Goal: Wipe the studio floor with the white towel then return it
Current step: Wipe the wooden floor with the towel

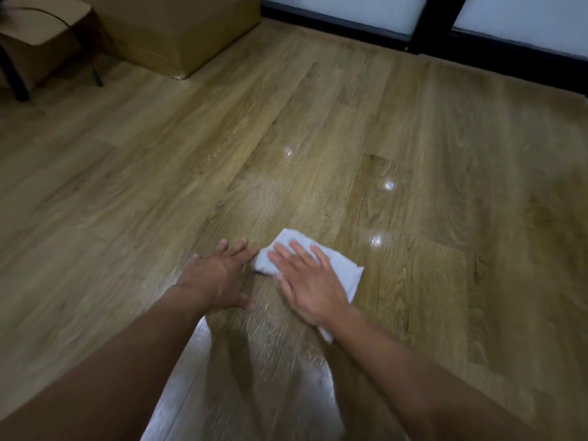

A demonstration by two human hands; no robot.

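1. Wood-grain planks make up the floor [413, 138], which fills nearly the whole view and shows small bright glints of light near its middle.
2. Along the far edge runs a dark frame [413, 43] holding pale panels.
3. At the far left corner sits a large cardboard box [178, 30], with a smaller box [38, 27] beside it and thin black legs [16, 78] standing in front.
4. Both bare forearms reach forward from the near edge, low over the floor.
5. Flattened on the floor near the middle lies the white towel [343, 268], folded into a rough oblong.
6. Pressed palm-down on top of the towel is the right hand [308, 281], fingers spread flat rather than gripping.
7. Just beside the towel's left edge rests the left hand [219, 275], flat on bare planks with fingers spread wide and nothing in it.
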